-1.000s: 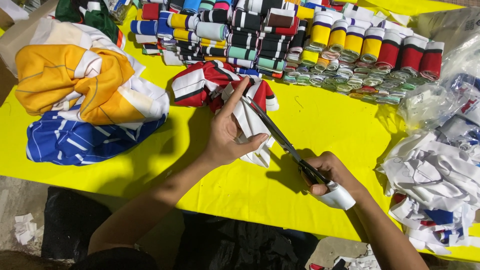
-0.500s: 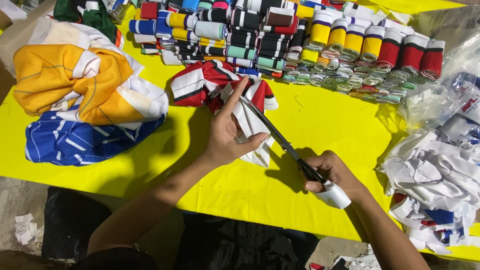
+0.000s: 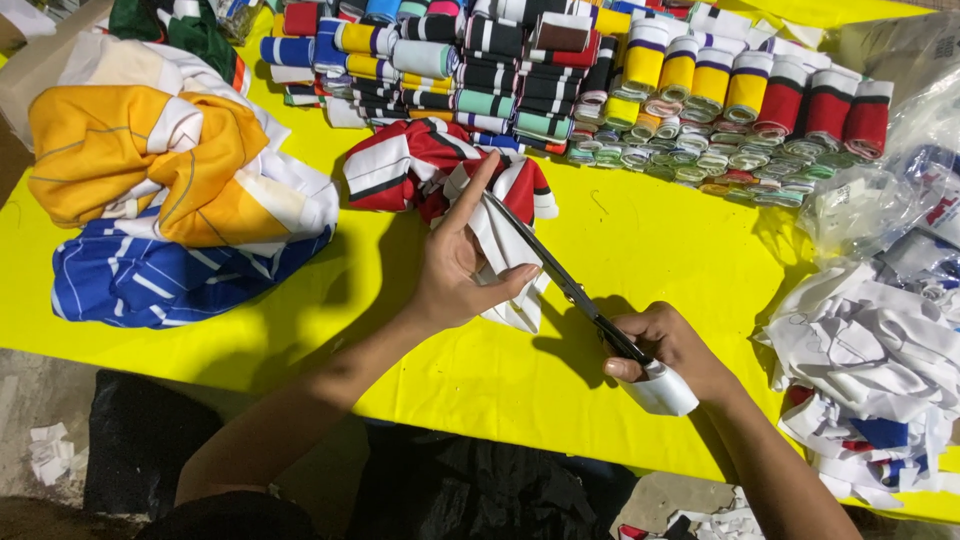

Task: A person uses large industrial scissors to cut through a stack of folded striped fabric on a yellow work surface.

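Left hand (image 3: 455,265): fingers pinched on a white fabric piece (image 3: 510,262), centre of the yellow surface (image 3: 650,240). Right hand (image 3: 672,345): fingers closed through the handles of scissors (image 3: 565,282), blades at the fabric. Red-and-white striped cloth (image 3: 410,165) just beyond. Far: rows of rolled knit bands (image 3: 600,70). Left: orange, white and blue garments (image 3: 170,200). Right: white offcuts (image 3: 880,350).

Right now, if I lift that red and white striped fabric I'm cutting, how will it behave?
The red and white striped fabric lies crumpled, so it would probably droop limply. It looks thin, likely light. Where the left hand holds it taut against the scissors, it may slip loose.
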